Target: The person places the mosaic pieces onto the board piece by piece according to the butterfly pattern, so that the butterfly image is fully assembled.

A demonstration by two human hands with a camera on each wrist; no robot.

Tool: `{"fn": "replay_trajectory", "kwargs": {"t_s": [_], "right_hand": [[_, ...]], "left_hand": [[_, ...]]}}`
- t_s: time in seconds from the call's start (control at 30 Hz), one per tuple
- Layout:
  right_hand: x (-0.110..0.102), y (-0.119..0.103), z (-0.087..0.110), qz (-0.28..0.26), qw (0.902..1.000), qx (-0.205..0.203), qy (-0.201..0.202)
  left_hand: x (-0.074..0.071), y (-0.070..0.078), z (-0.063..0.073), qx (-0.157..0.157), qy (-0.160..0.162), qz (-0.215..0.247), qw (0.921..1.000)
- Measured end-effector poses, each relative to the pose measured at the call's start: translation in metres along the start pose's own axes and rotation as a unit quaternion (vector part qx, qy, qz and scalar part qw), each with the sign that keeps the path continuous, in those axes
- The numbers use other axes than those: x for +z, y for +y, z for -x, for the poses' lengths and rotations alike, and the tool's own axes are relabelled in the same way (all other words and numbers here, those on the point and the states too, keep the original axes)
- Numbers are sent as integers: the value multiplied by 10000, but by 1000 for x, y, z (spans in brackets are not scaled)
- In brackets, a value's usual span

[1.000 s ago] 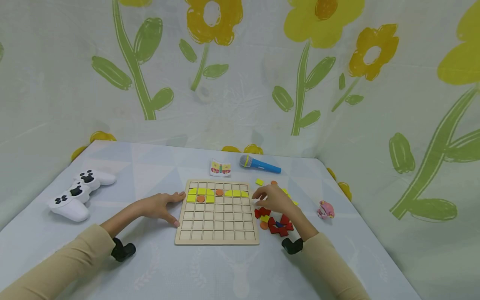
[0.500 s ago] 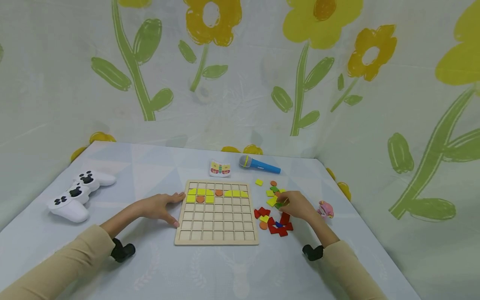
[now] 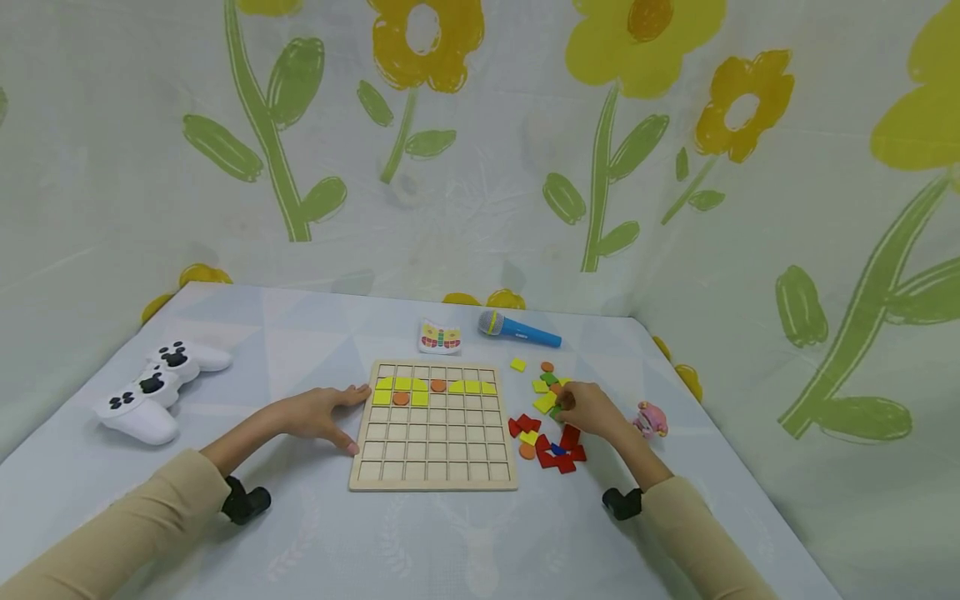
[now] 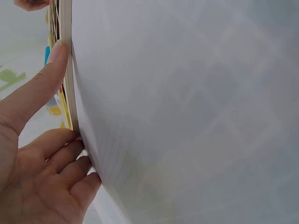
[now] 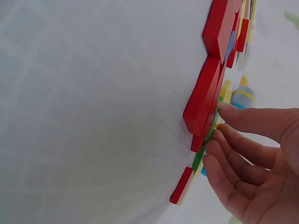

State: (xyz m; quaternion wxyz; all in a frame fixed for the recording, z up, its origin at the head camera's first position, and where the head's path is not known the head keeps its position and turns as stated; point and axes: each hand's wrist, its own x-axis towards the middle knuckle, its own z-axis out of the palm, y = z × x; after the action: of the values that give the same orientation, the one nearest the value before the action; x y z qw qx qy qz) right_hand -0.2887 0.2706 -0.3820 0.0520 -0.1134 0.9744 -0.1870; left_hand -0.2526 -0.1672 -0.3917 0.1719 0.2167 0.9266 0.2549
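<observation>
- The wooden grid board (image 3: 435, 484) is laid flat on the table (image 3: 337, 533), between the left grip (image 3: 318, 412) and the right grip (image 3: 592, 408).
- The board's left edge is touched by the left grip, with its thumb (image 4: 57, 55) and fingers spread apart and nothing clasped.
- The right grip is held beyond the board's right edge, clear of it, over the loose pieces. Its fingers are curled toward the thumb (image 5: 228, 109).
- A green piece (image 5: 199, 158) is seen at the right fingertips; whether it is pinched or only touched cannot be told.
- Yellow pieces (image 3: 545, 403) are spread just beside the right fingertips, on the side toward the board.
- Nearer the person, red pieces (image 3: 569, 437) are gathered, with a blue piece (image 3: 558, 449) among them and an orange disc (image 3: 527, 451) beside them.
- On the board, the second row from the far edge is filled with yellow tiles (image 3: 402, 383) and one orange disc; in the third row, another orange disc is flanked by two yellow tiles.
- Beyond the board, a patterned card (image 3: 441, 337) and a blue microphone (image 3: 525, 331) are placed.
- A white game controller (image 3: 167, 373) is set at far left, and a pink figurine (image 3: 651, 419) to the right of the right grip.
</observation>
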Motion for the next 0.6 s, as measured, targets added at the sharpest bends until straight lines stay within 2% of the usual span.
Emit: {"fn": "replay_trajectory", "kwargs": {"t_s": [0.27, 0.6], "right_hand": [[0, 2, 0, -203, 9990, 367, -145], [1, -6, 5, -386, 9992, 30, 92]], "left_hand": [[1, 0, -1, -8, -28, 22, 10000], [0, -1, -1, -18, -13, 47, 10000]]}}
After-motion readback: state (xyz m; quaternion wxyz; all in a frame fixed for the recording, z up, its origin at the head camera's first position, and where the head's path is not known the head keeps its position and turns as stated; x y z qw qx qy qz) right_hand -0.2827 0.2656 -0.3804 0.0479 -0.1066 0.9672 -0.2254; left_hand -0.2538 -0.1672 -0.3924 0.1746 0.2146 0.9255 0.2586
